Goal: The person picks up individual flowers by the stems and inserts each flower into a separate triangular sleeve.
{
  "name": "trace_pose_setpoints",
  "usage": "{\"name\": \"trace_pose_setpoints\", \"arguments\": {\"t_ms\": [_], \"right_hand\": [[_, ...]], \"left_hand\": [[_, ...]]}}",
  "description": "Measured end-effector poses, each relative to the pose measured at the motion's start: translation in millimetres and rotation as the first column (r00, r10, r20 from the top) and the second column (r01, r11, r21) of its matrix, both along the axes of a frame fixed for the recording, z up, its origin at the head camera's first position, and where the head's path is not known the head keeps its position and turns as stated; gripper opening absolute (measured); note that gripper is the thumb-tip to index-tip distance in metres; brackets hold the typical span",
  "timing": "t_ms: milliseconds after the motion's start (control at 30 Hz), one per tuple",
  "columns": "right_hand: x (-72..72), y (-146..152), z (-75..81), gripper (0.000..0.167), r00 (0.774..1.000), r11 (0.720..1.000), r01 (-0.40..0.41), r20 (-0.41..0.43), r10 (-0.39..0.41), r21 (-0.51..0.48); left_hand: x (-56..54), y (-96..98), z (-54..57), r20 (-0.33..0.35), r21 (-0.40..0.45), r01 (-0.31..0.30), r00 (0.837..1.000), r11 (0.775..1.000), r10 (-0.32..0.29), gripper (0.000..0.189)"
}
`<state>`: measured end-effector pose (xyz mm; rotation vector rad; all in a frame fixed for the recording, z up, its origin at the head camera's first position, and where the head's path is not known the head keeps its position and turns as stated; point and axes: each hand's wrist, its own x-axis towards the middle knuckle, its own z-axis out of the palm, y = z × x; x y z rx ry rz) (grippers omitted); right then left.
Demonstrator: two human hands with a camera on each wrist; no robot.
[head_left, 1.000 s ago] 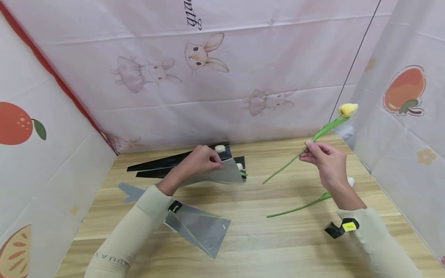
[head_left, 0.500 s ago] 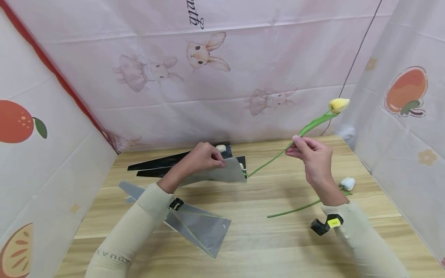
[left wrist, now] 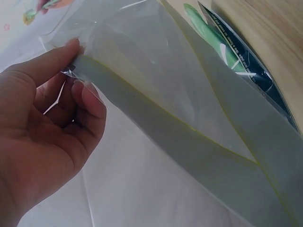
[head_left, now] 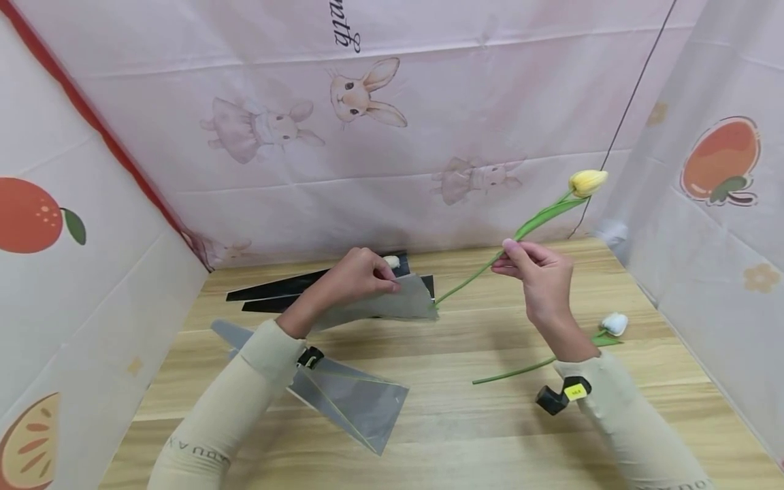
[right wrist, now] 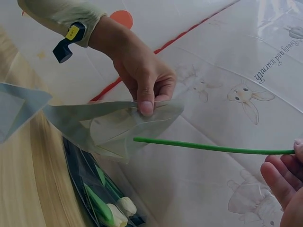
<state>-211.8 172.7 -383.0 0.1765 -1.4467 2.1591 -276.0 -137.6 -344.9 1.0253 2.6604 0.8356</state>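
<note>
My left hand (head_left: 358,278) pinches the upper edge of a grey, partly clear flower sleeve (head_left: 392,303) and holds it up over the back of the table. In the left wrist view, thumb and finger grip one corner of this sleeve (left wrist: 156,137), which bulges apart at its mouth. My right hand (head_left: 546,280) pinches a yellow tulip (head_left: 542,216) midway along its stem. The bloom points up and to the right; the stem slants down left. In the right wrist view, the bare stem end (right wrist: 142,139) overlaps the sleeve's mouth.
Two black sleeves (head_left: 269,287) with white tulips (right wrist: 127,206) lie behind the left hand. Another grey sleeve (head_left: 361,401) rests flat beneath the left forearm. A loose white tulip (head_left: 614,324) lies at the right, partly under the right wrist. Printed cloth walls (head_left: 478,116) enclose the table (head_left: 465,435).
My right hand has moved left with the yellow tulip, bringing its stem end to the held sleeve's mouth. My left hand has stayed nearly still, gripping the sleeve.
</note>
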Motion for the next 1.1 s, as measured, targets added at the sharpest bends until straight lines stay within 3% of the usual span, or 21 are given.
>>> {"name": "trace_pose_setpoints", "arguments": {"t_ms": [267,500,700,900,1100], "right_hand": [[0.6,-7,-1.0,0.013,1.0,0.999,0.015,-0.015,-0.015,0.045],[1.8,-15,-1.4,0.028,1.0,0.99,0.002,-0.019,0.0,0.14],[3.2,-21,-1.3,0.029,1.0,0.971,0.004,0.0,-0.004,0.237],[6.6,-26,-2.3,0.032,0.999,0.932,0.005,0.047,-0.024,0.363],[9.0,-31,-5.9,0.019,0.994,0.855,0.039,0.063,-0.084,0.516]], "left_hand": [[-2.2,0.3,3.7,0.045,0.025,0.0,0.999,1.0,-0.001,0.011],[-2.6,-1.3,8.2,0.125,0.096,-0.01,0.992,0.995,-0.002,0.033],[-2.0,-0.3,9.0,0.143,0.116,-0.025,0.99,0.993,0.008,0.034],[-3.5,2.7,9.0,0.141,0.138,-0.043,0.99,0.989,0.023,0.03],[-1.8,3.9,9.6,0.133,0.153,-0.056,0.99,0.987,0.035,0.028]]}}
